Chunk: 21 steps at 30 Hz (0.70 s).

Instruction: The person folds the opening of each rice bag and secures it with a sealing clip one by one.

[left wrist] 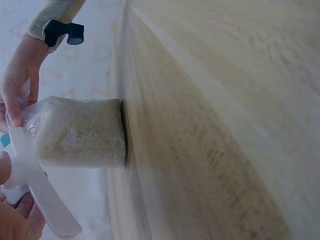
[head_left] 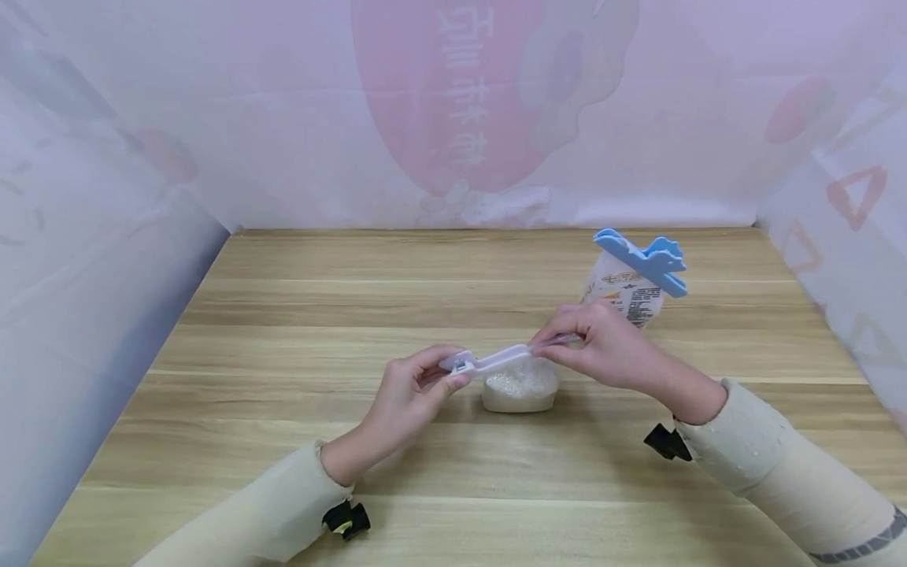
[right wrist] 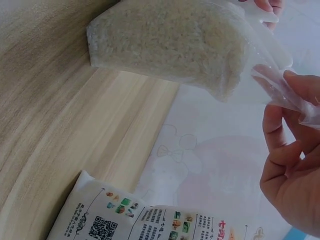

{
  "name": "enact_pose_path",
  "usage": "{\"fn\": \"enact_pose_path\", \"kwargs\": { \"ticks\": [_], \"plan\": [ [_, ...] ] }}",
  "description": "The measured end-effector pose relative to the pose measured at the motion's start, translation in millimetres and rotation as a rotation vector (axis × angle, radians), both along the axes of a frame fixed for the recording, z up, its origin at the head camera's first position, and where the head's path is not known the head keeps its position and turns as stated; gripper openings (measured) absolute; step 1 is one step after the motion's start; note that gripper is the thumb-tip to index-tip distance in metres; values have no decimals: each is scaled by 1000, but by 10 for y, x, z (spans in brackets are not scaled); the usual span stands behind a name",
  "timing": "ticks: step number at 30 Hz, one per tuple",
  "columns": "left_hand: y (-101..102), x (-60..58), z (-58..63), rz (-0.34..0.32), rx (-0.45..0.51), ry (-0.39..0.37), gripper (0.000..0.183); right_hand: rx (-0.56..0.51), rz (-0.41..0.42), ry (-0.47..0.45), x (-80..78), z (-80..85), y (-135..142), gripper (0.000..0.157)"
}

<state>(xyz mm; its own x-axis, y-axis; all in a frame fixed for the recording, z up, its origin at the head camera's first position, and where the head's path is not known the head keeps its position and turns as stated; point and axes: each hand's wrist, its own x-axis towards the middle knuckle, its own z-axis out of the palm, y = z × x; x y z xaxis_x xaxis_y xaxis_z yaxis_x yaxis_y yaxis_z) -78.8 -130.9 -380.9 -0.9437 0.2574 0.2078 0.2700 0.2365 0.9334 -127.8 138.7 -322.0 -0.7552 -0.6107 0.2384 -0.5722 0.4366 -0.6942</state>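
Note:
A clear plastic bag of rice (head_left: 520, 387) stands upright on the wooden table, filled with white grains (right wrist: 170, 42). My left hand (head_left: 407, 398) grips a white bag clip (left wrist: 47, 200), thumb on one side and fingers on the other. In the head view the clip lies along the upper part of the bag. Opposite it, my right hand (head_left: 602, 346) pinches the gathered loose plastic (right wrist: 280, 87) at the bag's mouth between thumb and forefinger. Part of the left hand is out of the left wrist view.
Behind my right hand stands a printed packet (head_left: 620, 287) with a blue clip (head_left: 641, 261) across its top. The wooden table (head_left: 319, 299) is bordered by pale printed cloth walls (head_left: 283, 157) at the back and sides.

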Motion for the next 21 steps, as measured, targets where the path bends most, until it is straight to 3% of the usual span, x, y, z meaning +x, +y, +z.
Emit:
{"fn": "enact_pose_path", "kwargs": {
  "ticks": [4,10,13,17,21],
  "plan": [
    [22,-6,3,1,6,-1,24,19,-25,-36,5,7,4,10],
    [12,-1,-9,-29,2,-19,25,30,-131,-120,84,-43,126,17],
    [-7,4,11,-12,-67,1,28,-27,-184,-94,166,-106,202,12],
    [-21,-6,65,41,-228,54,33,-155,-242,-15,251,-176,219,13],
    [-21,-30,95,28,-277,73,30,-251,-269,5,276,-209,174,13]
  ]
}}
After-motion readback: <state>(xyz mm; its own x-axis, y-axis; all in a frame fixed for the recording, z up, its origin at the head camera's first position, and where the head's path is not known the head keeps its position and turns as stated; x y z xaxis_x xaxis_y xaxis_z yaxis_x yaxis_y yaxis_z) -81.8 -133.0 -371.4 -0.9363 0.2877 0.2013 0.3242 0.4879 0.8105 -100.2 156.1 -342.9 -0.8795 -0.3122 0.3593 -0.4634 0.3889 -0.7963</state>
